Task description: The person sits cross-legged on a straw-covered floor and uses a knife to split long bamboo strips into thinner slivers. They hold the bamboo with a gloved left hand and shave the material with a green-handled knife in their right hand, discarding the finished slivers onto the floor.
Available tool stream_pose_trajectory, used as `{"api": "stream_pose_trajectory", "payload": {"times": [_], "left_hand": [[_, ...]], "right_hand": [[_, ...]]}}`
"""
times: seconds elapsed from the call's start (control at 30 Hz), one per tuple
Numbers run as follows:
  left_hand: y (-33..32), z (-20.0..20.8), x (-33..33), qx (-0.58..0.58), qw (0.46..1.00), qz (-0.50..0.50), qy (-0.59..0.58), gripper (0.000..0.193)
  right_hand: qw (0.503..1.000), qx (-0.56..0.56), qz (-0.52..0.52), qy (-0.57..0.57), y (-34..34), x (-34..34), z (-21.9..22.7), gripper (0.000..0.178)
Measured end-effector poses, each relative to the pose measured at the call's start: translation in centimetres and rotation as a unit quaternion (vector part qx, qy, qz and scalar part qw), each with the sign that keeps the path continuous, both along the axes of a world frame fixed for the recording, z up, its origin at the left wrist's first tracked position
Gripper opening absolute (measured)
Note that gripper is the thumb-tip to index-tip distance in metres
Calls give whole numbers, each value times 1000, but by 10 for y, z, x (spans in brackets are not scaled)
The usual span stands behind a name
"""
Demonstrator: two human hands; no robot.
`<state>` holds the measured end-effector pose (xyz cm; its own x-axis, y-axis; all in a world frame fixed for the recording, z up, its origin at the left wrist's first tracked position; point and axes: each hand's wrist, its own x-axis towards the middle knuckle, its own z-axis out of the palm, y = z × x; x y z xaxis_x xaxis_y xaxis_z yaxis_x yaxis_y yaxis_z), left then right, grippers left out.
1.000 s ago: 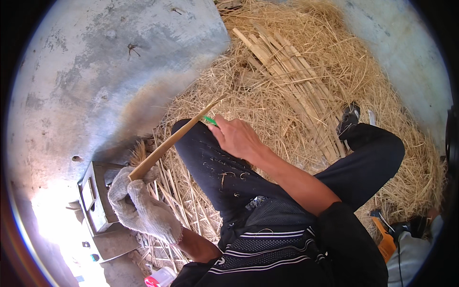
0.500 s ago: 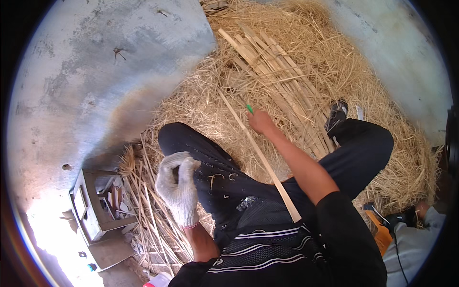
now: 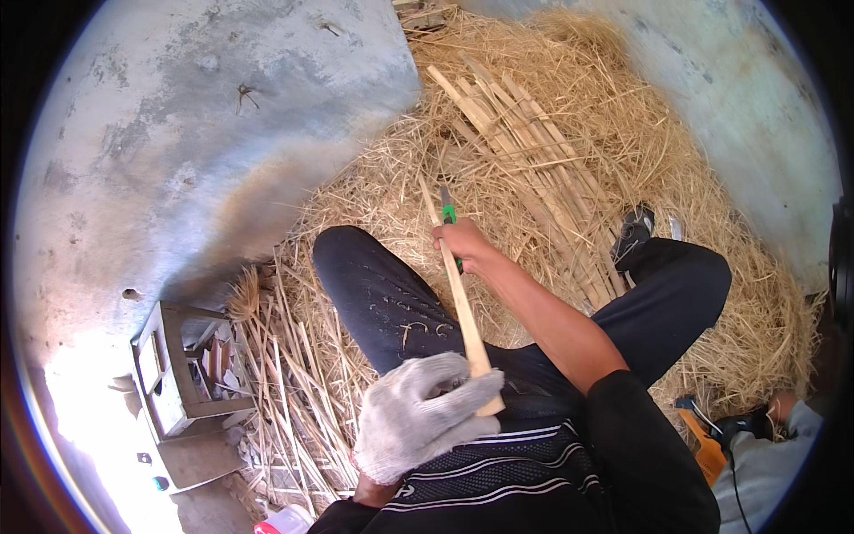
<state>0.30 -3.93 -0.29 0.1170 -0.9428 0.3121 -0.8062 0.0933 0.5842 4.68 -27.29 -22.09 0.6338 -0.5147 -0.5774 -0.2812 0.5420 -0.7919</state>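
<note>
A long, pale bamboo strip (image 3: 460, 294) runs from the straw down to my lap. My left hand (image 3: 418, 414), in a white knitted glove, is closed at its broad lower end, with fingers lying across it. My bare right hand (image 3: 465, 242) grips a green-handled knife (image 3: 448, 214), its blade pointing away beside the far part of the strip. The fingers of that hand also touch the strip. Part of the knife handle is hidden inside my fist.
Loose straw-like shavings (image 3: 569, 89) cover the floor. A bundle of flat strips (image 3: 534, 151) lies ahead to the right. Thin sticks (image 3: 294, 383) and a wooden box frame (image 3: 200, 365) are at left. Another person's grey-clothed limb (image 3: 783, 472) shows at lower right.
My left hand has moved right and closed on the strip's lower end. My right hand has shifted left against the strip, and more of the knife shows.
</note>
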Motion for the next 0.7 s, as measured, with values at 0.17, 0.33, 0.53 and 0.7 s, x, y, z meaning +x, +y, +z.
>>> {"api": "stream_pose_trajectory", "payload": {"times": [0.17,0.33,0.53,0.7], "left_hand": [[19,11,8,-241,953,165,-81,24],[13,21,31,-386,798,462,29,25],[19,30,46,-370,804,465,33,28],[-1,23,45,-286,853,434,48,27]], "right_hand": [[999,16,19,-22,27,1,47,32],[973,-195,96,-76,32,-39,116,45],[861,-443,162,-188,87,-72,183,28],[826,-509,158,-184,126,-82,178,24]]}}
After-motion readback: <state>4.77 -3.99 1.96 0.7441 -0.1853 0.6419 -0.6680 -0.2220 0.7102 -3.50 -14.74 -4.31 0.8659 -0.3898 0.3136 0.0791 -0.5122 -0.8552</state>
